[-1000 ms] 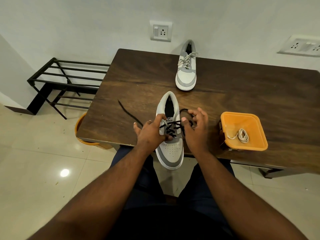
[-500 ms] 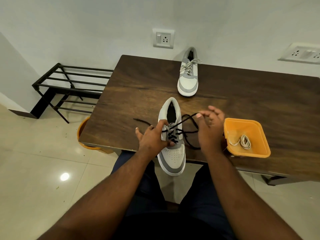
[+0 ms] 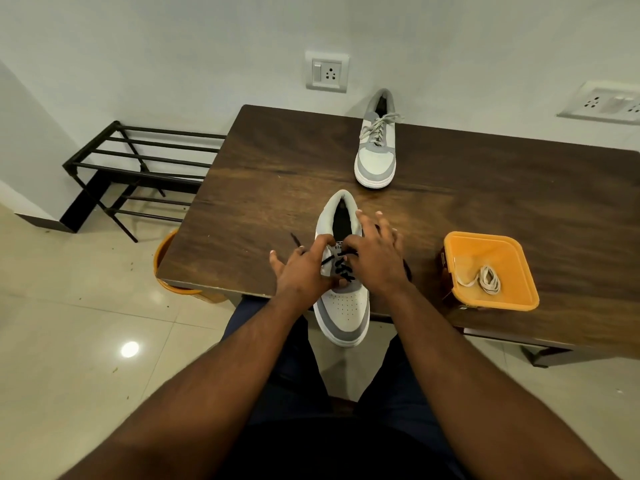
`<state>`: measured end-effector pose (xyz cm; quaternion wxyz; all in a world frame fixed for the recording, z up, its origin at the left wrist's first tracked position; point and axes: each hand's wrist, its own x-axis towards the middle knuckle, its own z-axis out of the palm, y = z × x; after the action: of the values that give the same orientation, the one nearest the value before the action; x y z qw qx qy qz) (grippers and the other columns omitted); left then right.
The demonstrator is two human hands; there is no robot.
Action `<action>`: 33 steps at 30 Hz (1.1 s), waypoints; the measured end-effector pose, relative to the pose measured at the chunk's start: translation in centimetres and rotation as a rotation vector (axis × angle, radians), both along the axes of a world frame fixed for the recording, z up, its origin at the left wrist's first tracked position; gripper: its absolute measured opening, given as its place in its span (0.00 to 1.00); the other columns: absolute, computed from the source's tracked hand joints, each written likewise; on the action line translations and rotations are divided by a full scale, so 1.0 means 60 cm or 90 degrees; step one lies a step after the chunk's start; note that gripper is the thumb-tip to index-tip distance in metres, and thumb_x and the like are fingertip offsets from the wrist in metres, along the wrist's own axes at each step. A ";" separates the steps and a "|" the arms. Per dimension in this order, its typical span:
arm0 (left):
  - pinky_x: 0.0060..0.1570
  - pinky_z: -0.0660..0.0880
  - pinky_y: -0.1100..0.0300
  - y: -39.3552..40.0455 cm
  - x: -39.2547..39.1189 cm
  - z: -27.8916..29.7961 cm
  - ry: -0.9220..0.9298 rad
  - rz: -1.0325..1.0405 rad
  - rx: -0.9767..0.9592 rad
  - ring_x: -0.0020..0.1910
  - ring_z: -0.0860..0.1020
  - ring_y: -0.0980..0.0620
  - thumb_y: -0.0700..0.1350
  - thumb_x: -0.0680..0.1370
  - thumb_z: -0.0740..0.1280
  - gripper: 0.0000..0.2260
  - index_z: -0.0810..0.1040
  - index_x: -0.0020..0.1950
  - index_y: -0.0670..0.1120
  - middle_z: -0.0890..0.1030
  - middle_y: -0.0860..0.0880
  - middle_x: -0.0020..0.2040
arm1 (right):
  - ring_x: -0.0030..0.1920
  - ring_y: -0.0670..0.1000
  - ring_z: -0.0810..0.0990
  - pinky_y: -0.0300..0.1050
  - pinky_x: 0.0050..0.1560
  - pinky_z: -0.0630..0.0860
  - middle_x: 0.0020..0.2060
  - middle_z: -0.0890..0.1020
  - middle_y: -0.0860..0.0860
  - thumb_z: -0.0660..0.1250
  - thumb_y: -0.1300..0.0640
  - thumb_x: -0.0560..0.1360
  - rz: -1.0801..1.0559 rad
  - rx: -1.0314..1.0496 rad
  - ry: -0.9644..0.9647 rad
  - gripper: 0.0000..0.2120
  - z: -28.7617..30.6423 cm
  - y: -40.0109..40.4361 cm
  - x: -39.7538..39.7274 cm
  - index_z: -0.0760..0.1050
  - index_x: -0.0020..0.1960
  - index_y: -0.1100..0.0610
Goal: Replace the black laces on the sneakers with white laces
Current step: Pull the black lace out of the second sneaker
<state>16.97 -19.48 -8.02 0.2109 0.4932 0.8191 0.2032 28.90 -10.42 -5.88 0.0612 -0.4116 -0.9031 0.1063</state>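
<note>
A white and grey sneaker (image 3: 346, 303) lies at the table's front edge, toe hanging over it. A black lace (image 3: 341, 268) crosses its lower eyelets, and a loose end (image 3: 296, 239) trails left on the table. My left hand (image 3: 301, 271) grips the sneaker's left side, thumb over the laces. My right hand (image 3: 377, 261) is over the tongue, thumb and forefinger pinching the black lace near the top, other fingers spread. A second sneaker (image 3: 375, 161) with a white lace (image 3: 377, 126) stands at the back. A coiled white lace (image 3: 486, 278) lies in an orange container (image 3: 519, 292).
The dark wooden table (image 3: 277, 168) stands against a wall with sockets. A black metal shoe rack (image 3: 138, 161) is on the floor to the left. An orange bucket (image 3: 162, 251) shows under the table's left corner. My legs are below the table edge.
My right hand, which had pulled a loop of black lace out to the right, has come back onto the sneaker's tongue. My left hand has stayed on the sneaker.
</note>
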 end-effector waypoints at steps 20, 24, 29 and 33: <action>0.69 0.41 0.34 0.005 -0.001 -0.004 -0.003 0.006 -0.014 0.68 0.70 0.51 0.60 0.69 0.74 0.31 0.59 0.64 0.64 0.79 0.56 0.59 | 0.76 0.61 0.54 0.66 0.69 0.58 0.77 0.58 0.52 0.71 0.53 0.73 -0.027 0.039 0.195 0.18 0.064 0.001 0.004 0.78 0.62 0.46; 0.69 0.42 0.33 0.004 0.000 -0.002 0.002 -0.002 -0.016 0.68 0.70 0.51 0.60 0.69 0.74 0.32 0.59 0.65 0.62 0.79 0.56 0.59 | 0.77 0.62 0.45 0.67 0.73 0.48 0.78 0.52 0.51 0.65 0.53 0.77 -0.005 -0.025 -0.073 0.10 0.029 0.006 -0.020 0.80 0.56 0.43; 0.69 0.42 0.32 0.002 -0.002 0.002 -0.001 0.000 -0.015 0.68 0.71 0.51 0.60 0.69 0.74 0.32 0.59 0.65 0.62 0.80 0.57 0.57 | 0.77 0.59 0.46 0.66 0.73 0.49 0.78 0.53 0.48 0.64 0.51 0.78 0.066 -0.009 -0.063 0.09 0.030 0.016 -0.023 0.83 0.50 0.44; 0.69 0.41 0.32 0.001 -0.002 0.002 -0.014 0.001 -0.016 0.67 0.71 0.50 0.61 0.68 0.74 0.32 0.59 0.65 0.63 0.79 0.56 0.58 | 0.75 0.56 0.60 0.65 0.71 0.58 0.75 0.63 0.46 0.67 0.52 0.75 -0.094 -0.119 0.234 0.07 0.043 0.035 0.001 0.83 0.51 0.49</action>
<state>16.84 -19.42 -7.90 0.2260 0.4873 0.8198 0.1987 28.93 -8.35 -3.33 0.1939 -0.4545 -0.8302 0.2582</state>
